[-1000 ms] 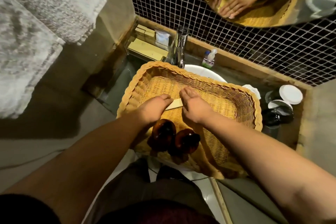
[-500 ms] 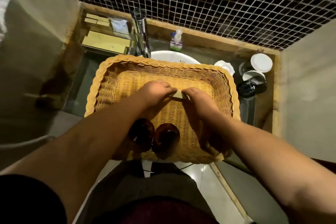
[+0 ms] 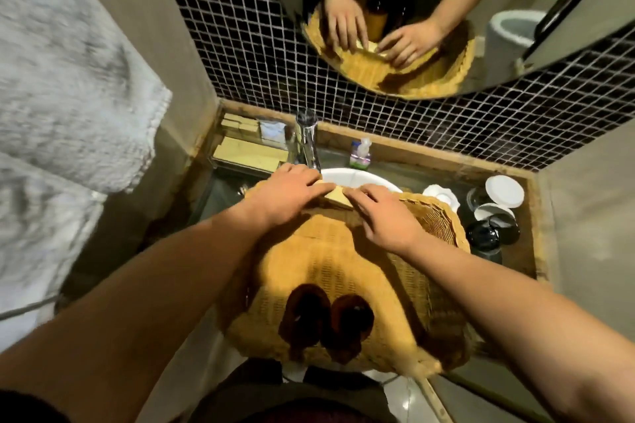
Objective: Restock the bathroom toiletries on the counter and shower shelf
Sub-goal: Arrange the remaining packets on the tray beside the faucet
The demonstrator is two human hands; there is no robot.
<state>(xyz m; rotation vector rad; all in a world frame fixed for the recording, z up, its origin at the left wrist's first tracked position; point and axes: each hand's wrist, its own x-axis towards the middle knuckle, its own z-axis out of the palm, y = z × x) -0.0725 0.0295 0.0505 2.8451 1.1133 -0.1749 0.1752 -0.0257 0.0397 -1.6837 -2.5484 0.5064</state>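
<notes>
Both hands — left hand (image 3: 292, 194), right hand (image 3: 385, 216) — pinch the flat pale packet (image 3: 338, 195) between their fingers.

I can read no text, brand, number or sign anywhere from here; the small pump bottle (image 3: 360, 154) behind the sink carries a coloured label, green and purple with white, but its lettering is too small and blurred for me to make out; the flat pale packet (image 3: 335, 195) pinched between both hands shows me a plain face with no print I can resolve; the two brown bottles (image 3: 324, 323) in the wicker basket (image 3: 436, 223) are seen from above and motion-smeared, so any label on them is hidden from me.
</notes>
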